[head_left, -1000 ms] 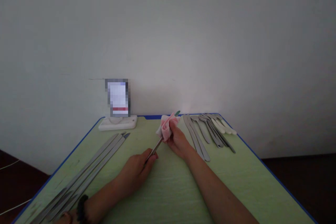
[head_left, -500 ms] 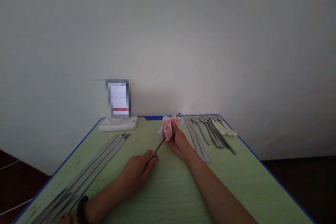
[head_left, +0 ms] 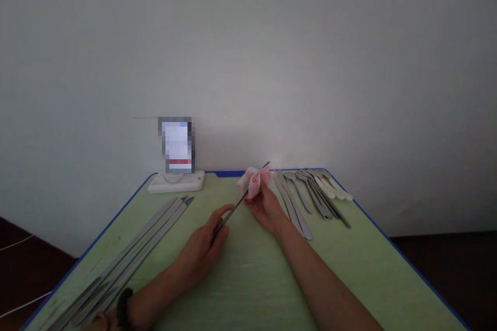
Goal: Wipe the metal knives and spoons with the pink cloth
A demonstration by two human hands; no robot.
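At frame centre, your left hand curls round a slim grey metal utensil — probably stiff, slippery; hold its near end — while your right hand pinches soft-looking pink-and-white cloth around it.

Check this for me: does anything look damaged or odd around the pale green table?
A thin dark streak marks the plain grey-white wall, left of the blocky, pixelated screen, perhaps a crack or scratch. Dark scuffs mar the pale green, blue-edged tabletop near its left edge. No spill shows.
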